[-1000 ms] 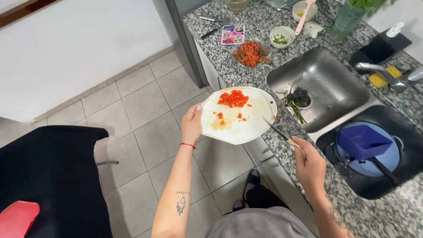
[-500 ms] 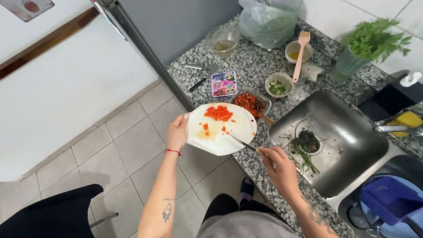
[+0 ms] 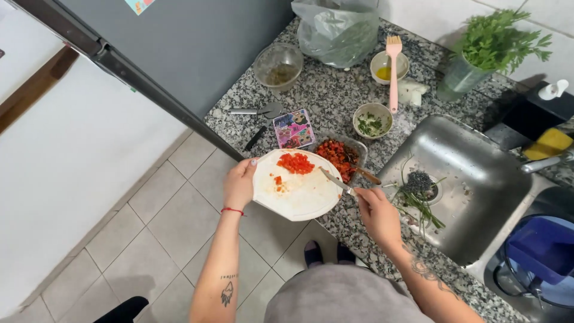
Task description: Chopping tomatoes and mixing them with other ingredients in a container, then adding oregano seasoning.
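While the left hand (image 3: pixel 239 184) grips the white board's (image 3: pixel 299 194) near edge, tilting it with its red dice (image 3: pixel 295 162) over the glass dish (image 3: pixel 342 157), the right hand (image 3: pixel 375 209), arm bent, pinches a knife (image 3: pixel 335 180) laid across it.

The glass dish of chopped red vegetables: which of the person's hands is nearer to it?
Right. The right hand is just below the glass dish, holding a knife toward it; the left hand grips the white cutting board's far edge.
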